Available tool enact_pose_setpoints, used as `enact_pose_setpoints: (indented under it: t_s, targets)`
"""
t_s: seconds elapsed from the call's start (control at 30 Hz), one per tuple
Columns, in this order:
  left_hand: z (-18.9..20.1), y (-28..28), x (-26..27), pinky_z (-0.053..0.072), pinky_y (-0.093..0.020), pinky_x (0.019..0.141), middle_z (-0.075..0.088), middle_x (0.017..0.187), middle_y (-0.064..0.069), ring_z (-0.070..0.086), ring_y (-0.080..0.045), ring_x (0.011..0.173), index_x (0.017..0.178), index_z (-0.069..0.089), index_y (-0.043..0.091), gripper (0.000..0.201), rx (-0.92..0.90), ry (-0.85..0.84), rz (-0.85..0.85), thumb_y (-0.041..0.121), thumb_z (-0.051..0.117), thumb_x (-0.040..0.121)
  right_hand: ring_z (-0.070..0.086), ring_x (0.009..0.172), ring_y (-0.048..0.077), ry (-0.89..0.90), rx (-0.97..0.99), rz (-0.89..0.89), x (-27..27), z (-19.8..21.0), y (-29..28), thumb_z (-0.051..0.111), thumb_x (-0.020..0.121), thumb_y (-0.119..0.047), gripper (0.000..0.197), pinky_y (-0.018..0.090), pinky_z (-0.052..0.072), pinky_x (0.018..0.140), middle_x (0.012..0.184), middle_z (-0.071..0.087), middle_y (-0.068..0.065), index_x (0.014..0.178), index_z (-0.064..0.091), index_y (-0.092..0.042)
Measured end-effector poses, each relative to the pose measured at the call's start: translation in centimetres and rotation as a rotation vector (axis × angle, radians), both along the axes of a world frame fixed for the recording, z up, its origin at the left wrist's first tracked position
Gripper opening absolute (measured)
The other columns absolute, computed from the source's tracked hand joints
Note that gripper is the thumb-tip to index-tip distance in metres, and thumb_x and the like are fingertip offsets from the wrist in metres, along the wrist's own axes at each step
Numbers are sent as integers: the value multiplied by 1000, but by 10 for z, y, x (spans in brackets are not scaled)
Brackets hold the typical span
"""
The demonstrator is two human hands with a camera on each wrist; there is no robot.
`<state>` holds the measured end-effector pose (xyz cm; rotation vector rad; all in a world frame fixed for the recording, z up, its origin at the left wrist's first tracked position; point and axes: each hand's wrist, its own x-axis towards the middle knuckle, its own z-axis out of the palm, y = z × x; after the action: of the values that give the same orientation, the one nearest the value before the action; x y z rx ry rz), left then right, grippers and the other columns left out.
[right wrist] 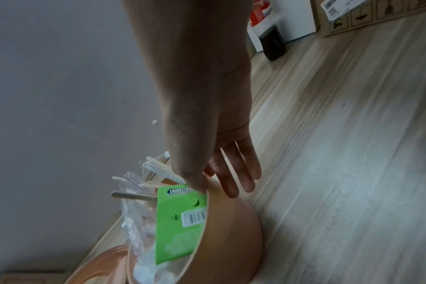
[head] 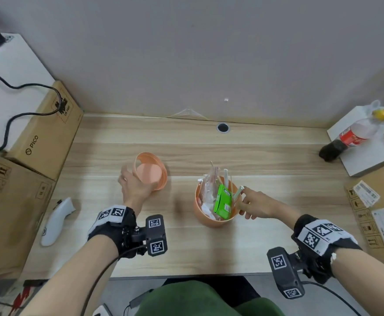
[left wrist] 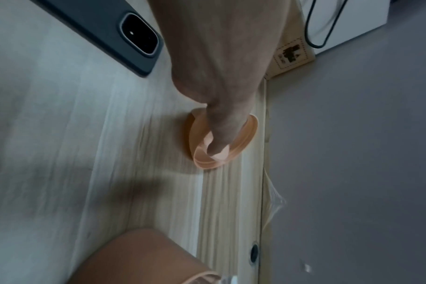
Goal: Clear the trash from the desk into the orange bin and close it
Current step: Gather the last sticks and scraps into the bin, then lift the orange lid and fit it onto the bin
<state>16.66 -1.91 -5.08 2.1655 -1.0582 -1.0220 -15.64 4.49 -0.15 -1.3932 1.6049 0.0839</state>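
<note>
The orange bin (head: pixel 209 221) (right wrist: pixel 231 240) stands upright at mid desk, stuffed with a green carton (head: pixel 223 202) (right wrist: pixel 180 226), a clear plastic bag (head: pixel 207 190) and wooden sticks poking above the rim. My right hand (head: pixel 250 205) (right wrist: pixel 214 184) holds the bin's right rim, thumb inside against the carton and fingers down the outer wall. To the bin's left my left hand (head: pixel 133 184) (left wrist: pixel 215 146) grips the orange lid (head: pixel 152 173) (left wrist: pixel 241 142), tilted up on its edge with the hollow side facing me. The bin's wall (left wrist: pixel 139 259) shows low in the left wrist view.
Cardboard boxes (head: pixel 43 133) line the left side, with a white controller (head: pixel 56 222) beside them. A cola bottle (head: pixel 350 140) lies on a white box at the back right, above more labelled boxes (head: pixel 380 213). A cable hole (head: pixel 223 127) sits by the grey wall.
</note>
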Motion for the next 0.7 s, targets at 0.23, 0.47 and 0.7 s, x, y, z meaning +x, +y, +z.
enact_pose_setpoints:
  t_s: [0.23, 0.47, 0.7]
  targets:
    - [-14, 10, 11, 50, -38, 82, 62, 116, -13, 57, -30, 99, 115, 60, 10, 31, 48, 49, -4, -2, 47, 89, 65, 74, 19, -62, -23, 16, -12, 11, -8, 46, 95, -23, 19, 32, 54, 70, 88, 69, 2, 113, 51, -22]
    - [30, -4, 22, 56, -39, 76, 60, 112, -17, 63, -35, 99, 112, 53, 6, 19, -31, 590, 134, 1, 43, 97, 59, 64, 16, -226, -385, -275, -7, 53, -40, 43, 95, -11, 19, 29, 48, 63, 79, 64, 5, 104, 59, -15]
    - [121, -18, -1, 57, -34, 70, 67, 99, -13, 68, -26, 85, 126, 57, 3, 34, -195, 759, -40, 13, 43, 97, 50, 122, 8, -419, -358, -53, 49, 132, -54, 52, 84, -58, 69, 32, 49, 97, 136, 40, -14, 144, 29, -31]
